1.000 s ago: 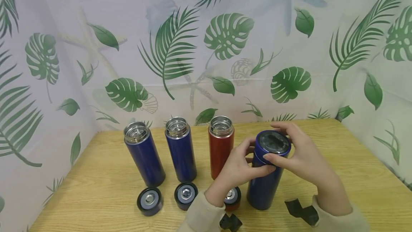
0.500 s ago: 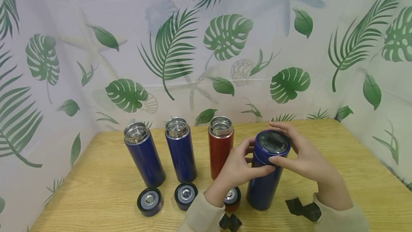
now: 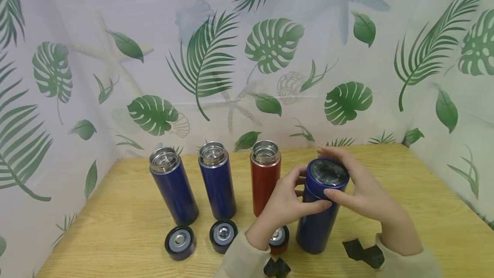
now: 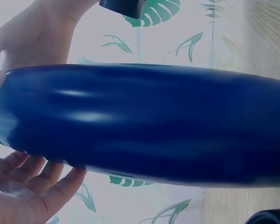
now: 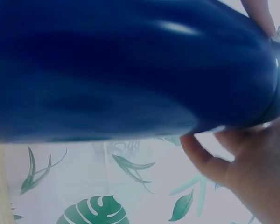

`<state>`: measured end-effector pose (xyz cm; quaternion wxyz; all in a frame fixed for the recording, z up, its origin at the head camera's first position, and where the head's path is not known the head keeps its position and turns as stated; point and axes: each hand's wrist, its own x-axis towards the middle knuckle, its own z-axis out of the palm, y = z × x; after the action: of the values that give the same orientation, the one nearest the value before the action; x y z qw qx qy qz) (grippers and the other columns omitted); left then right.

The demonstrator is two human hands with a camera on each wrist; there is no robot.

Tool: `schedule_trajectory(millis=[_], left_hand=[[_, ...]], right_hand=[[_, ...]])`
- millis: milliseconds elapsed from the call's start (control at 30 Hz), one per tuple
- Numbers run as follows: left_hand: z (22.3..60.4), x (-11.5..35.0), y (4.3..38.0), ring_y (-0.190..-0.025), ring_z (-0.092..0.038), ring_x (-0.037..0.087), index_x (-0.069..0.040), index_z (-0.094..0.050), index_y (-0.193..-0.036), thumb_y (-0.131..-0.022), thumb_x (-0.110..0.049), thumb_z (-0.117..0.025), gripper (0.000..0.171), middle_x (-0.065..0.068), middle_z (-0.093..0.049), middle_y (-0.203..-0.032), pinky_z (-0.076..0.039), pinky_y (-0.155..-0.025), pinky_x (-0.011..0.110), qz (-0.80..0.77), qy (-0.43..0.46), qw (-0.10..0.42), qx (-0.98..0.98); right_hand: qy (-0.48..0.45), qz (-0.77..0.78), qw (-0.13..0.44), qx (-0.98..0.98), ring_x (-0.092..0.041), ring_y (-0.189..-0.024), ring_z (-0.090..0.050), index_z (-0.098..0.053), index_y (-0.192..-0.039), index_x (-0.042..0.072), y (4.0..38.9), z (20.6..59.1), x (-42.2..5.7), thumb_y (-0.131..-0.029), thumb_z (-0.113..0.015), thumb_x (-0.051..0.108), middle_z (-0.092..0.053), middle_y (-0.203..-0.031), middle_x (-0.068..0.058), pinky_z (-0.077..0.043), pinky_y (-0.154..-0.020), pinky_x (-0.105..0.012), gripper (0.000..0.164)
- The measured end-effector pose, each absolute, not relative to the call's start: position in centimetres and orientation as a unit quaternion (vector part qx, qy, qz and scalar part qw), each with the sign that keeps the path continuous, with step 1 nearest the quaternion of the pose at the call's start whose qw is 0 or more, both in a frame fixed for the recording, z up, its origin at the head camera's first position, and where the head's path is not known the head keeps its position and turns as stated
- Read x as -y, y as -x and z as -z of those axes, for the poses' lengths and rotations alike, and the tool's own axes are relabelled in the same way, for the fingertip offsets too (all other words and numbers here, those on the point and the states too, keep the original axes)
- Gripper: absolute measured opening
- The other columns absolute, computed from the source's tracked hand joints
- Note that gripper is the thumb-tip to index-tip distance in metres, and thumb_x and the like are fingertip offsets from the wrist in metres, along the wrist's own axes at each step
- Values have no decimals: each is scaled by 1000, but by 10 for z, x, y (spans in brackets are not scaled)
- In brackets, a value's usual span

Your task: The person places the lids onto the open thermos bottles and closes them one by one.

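On the right side of the table stands a dark blue thermos bottle with its lid on top, blue-rimmed with a dark glossy disc. My left hand grips the bottle just below the lid, thumb across the front. Around the lid curl the fingers and thumb of my right hand. Both wrist views show the blue bottle close up, lying across the picture. Some fingertips are hidden behind the bottle.
To the left stand two blue bottles and a red bottle, lidless, with steel mouths. In front lie upturned lids; a red-edged lid is partly behind my left wrist. A leaf-patterned curtain backs the wooden table.
My right hand has turned slightly on the lid: the thumb has shifted right and the far fingers left. The left hand and the bottle have stayed in place.
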<state>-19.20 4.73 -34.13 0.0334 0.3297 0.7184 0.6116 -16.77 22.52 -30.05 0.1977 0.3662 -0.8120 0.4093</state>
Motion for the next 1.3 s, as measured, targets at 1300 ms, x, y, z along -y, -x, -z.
schedule_trajectory(millis=[1300], left_hand=[[340, -47, 190, -97, -51, 5, -20, -47, -119, -73, -18, -73, 53, -9, -54, -108, -45, -78, 23, -621, -319, 43, -714]], right_hand=[[-296, -408, 158, 849, -14, -102, -47, -22, -138, 12, 161, 295, -223, -67, -76, 4, -47, -115, -10, -36, -88, -33, 89]])
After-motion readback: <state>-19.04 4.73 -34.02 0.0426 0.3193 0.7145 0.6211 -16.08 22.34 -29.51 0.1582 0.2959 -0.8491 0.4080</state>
